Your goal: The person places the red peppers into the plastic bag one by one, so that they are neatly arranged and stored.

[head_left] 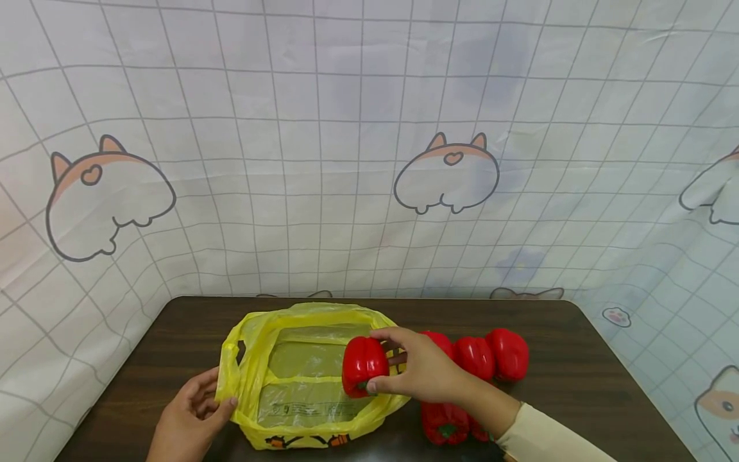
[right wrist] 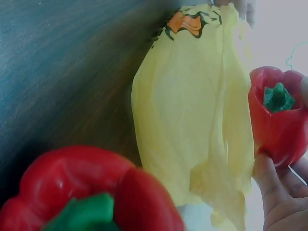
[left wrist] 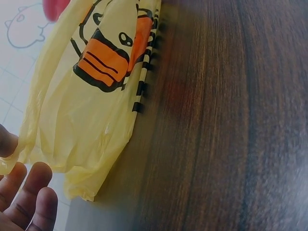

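Right hand [head_left: 420, 367] pinches a glossy, blocky red pepper [head_left: 364, 363]; left hand [head_left: 192, 414] pinches a yellow plastic bag [head_left: 314, 432]; its limpness could snag the pepper.

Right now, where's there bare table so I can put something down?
There's bare wood-grain table right of the grouped red bell peppers, and another patch left of the yellow plastic bag, behind the left hand. It's crowded between the bag and those peppers, where the right hand and forearm stretch across.
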`<move>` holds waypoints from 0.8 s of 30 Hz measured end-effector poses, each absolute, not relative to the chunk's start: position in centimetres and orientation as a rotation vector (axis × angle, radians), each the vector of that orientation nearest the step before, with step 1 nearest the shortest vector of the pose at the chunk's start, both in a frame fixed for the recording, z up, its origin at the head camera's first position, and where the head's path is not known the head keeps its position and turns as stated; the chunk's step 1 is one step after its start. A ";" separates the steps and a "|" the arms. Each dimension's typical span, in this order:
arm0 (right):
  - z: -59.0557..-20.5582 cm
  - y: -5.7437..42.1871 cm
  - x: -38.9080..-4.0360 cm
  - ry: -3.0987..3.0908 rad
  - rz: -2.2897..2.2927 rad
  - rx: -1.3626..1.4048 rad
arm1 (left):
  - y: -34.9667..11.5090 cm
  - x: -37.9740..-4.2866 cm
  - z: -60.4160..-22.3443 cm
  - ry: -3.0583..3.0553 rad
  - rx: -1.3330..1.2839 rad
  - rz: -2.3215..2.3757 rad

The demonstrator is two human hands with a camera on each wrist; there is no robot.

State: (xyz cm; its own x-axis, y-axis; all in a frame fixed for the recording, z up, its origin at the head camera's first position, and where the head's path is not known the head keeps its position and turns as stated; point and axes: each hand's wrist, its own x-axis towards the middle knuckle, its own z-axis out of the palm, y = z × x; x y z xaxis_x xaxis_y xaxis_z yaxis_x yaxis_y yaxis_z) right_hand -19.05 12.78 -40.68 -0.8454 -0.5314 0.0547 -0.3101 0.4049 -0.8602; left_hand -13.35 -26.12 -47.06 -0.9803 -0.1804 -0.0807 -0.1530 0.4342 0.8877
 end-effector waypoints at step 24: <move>-42.8 10.2 -19.1 2.558 -1.221 -0.747 | -26.1 -13.1 -46.8 -2.620 0.315 -1.685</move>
State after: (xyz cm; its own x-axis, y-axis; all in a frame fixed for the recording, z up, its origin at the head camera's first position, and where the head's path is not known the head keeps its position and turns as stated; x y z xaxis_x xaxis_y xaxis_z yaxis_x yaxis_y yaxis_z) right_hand -19.09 10.25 -42.79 -0.8496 -0.5267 0.0276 -0.3527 0.5285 -0.7722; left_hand -13.12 -26.12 -46.79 -0.9797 -0.1739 -0.0995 -0.1627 0.4005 0.9017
